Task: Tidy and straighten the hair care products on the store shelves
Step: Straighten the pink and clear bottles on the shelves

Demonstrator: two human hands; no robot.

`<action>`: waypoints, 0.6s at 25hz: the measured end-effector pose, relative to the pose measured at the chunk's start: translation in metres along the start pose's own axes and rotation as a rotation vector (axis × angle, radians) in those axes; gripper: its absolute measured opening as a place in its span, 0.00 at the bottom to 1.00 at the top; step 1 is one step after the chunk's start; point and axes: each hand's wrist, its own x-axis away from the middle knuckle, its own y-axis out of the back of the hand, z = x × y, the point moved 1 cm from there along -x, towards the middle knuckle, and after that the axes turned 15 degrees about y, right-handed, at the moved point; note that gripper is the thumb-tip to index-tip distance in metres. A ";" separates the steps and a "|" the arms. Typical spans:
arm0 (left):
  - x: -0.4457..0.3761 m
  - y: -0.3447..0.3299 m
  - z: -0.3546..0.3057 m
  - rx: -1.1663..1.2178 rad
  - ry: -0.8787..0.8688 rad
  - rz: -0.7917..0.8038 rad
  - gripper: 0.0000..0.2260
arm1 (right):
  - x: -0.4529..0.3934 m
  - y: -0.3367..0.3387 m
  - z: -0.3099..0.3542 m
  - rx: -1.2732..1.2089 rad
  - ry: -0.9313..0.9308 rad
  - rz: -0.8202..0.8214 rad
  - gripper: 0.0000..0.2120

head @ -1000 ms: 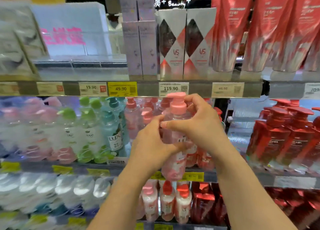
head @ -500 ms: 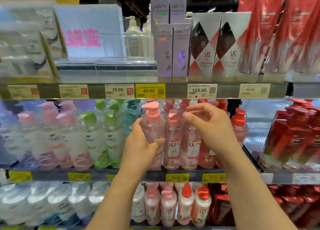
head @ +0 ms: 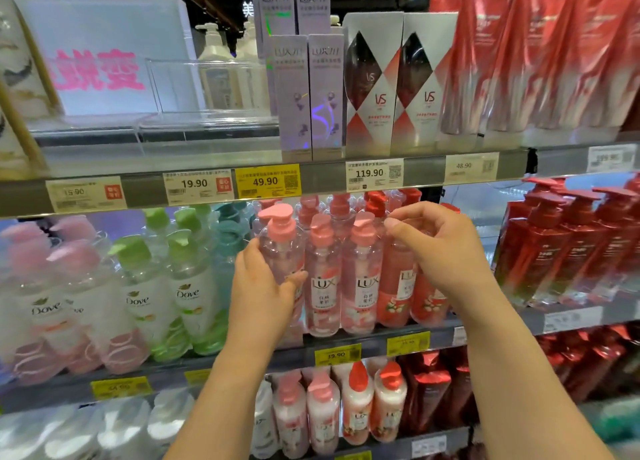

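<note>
A clear pink Lux pump bottle (head: 281,248) stands at the left end of the Lux row on the middle shelf (head: 408,336). My left hand (head: 265,283) grips its body from the left, thumb across the front. To its right stand two more pink Lux bottles (head: 362,279) and red-tinted ones (head: 398,286). My right hand (head: 438,248) hovers in front of the red-tinted bottles with fingers loosely curled, holding nothing.
Dove bottles (head: 188,286) with green and pink caps fill the shelf to the left. Dark red pump bottles (head: 568,248) stand at the right. Boxed Lux (head: 308,92) and VS boxes (head: 370,85) sit on the upper shelf above price tags (head: 266,182). More bottles line the lower shelf.
The pink bottle went from both hands in front of the shelf into the row's left end. My right hand let go and drew right; my left hand still holds it.
</note>
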 end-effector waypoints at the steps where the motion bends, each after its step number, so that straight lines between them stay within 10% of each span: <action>1: 0.000 0.000 0.002 -0.020 0.005 -0.004 0.40 | -0.002 0.003 -0.003 0.010 -0.011 -0.013 0.02; 15: 0.010 0.016 -0.012 -0.584 0.041 -0.217 0.33 | -0.023 -0.015 -0.010 0.029 0.011 0.105 0.06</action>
